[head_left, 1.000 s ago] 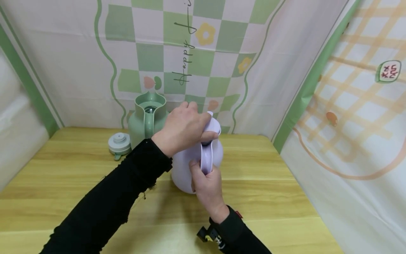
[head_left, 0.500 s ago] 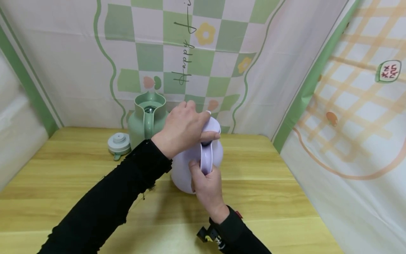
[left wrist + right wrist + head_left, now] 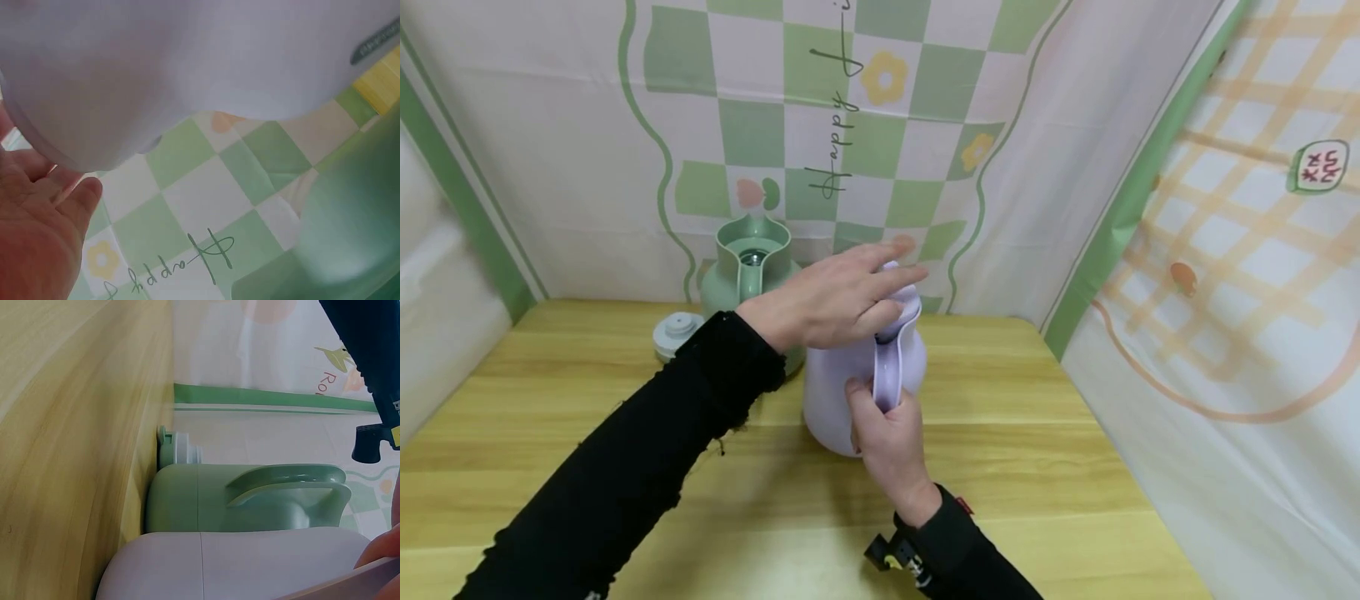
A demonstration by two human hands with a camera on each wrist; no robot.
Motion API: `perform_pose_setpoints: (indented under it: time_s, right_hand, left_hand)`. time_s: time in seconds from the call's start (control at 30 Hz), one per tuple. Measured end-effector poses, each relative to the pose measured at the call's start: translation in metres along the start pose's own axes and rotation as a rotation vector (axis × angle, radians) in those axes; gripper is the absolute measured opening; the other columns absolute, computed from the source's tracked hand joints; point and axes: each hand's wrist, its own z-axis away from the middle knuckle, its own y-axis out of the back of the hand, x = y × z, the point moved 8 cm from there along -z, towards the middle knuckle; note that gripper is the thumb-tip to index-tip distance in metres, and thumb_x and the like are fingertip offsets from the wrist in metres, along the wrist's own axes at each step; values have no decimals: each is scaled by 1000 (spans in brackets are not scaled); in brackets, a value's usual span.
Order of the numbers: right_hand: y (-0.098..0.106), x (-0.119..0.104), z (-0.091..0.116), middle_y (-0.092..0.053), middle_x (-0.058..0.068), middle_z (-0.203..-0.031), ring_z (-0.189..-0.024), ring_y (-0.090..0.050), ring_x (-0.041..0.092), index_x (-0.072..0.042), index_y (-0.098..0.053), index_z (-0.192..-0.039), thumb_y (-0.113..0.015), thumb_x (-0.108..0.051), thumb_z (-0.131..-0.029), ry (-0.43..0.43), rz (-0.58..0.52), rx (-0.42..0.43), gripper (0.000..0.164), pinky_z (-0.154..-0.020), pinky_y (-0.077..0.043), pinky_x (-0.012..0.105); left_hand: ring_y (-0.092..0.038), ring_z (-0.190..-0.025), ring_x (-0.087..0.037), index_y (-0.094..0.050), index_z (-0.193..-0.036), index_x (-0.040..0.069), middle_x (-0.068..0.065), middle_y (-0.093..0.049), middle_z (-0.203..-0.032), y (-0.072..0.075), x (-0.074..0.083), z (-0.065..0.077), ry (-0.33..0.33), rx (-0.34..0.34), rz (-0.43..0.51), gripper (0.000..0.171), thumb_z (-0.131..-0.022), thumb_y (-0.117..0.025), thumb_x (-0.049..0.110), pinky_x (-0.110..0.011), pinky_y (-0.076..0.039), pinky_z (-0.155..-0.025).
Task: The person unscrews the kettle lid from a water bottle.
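A lilac thermos jug point(image 3: 835, 396) stands upright on the wooden table. Its handle point(image 3: 888, 375) faces me, and my right hand point(image 3: 891, 446) grips it with the thumb along the left side. On top sits a lilac lid point(image 3: 907, 302), partly hidden under my left hand point(image 3: 842, 293). The left fingers are stretched out and spread over the lid. In the left wrist view that hand point(image 3: 40, 231) is right at the jug's rim. Behind and to the left is a green thermos jug point(image 3: 718, 287), its top uncovered and its handle point(image 3: 294, 475) plain in the right wrist view.
A pale grey and green stopper lid point(image 3: 676, 332) lies on the table point(image 3: 1000, 483) left of the green jug. Behind the table hangs a checked cloth point(image 3: 752, 133); another patterned cloth point(image 3: 1240, 250) hangs at the right. A small black device point(image 3: 895, 554) is strapped to my right wrist.
My left hand has loosened from the lilac lid and stretched its fingers out across it, with the forearm shifting slightly left. The right hand and the jug have stayed in place.
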Motion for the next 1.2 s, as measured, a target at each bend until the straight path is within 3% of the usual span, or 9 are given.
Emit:
perform_pose_setpoints:
  time_s: [0.2,0.43,0.7,1.07,1.2]
  right_hand:
    - [0,-1,-1,-41,1,-45,-36,-42,15,-8,-45,-63,-56,-12,-106,28,-5,-4,44,-37,-38,30]
    - [-1,-1,-2,-42,1,-45,-36,-41,19,-7,-46,-64,-56,-13,-105,20,1,2,43,-37,-38,31]
    - [-1,-1,-1,-42,0,-45,-36,-42,15,-6,-46,-65,-58,-12,-105,4,1,12,42,-37,-38,31]
    - [0,0,-1,-42,-2,-45,-36,-42,24,-5,-46,-65,-58,-14,-105,-21,1,27,42,-37,-39,30]
    - [0,-1,-1,-42,0,-46,-37,-42,22,-6,-46,-64,-57,-15,-105,-18,4,12,44,-38,-39,30]
  left_hand:
    - [-23,-160,-19,-42,-161,26,-6,-27,-172,-9,-2,-3,-3,-105,9,59,-104,-30,28,-38,-24,-128]
    - [-27,-158,-21,-42,-161,24,-6,-34,-169,-10,-1,-3,32,-128,-34,56,-107,-31,29,-39,-26,-127]
    - [-47,-147,-24,-55,-151,12,-8,-54,-155,-6,4,-2,9,-18,-55,48,-110,-40,32,-40,-37,-121]
    - [-56,-136,-28,-64,-144,18,-7,-65,-141,-1,2,-5,95,51,-160,51,-106,-49,50,-42,-39,-118]
    - [-59,-128,-30,-66,-140,20,-9,-68,-133,0,0,-6,130,69,-185,54,-104,-51,57,-44,-47,-108]
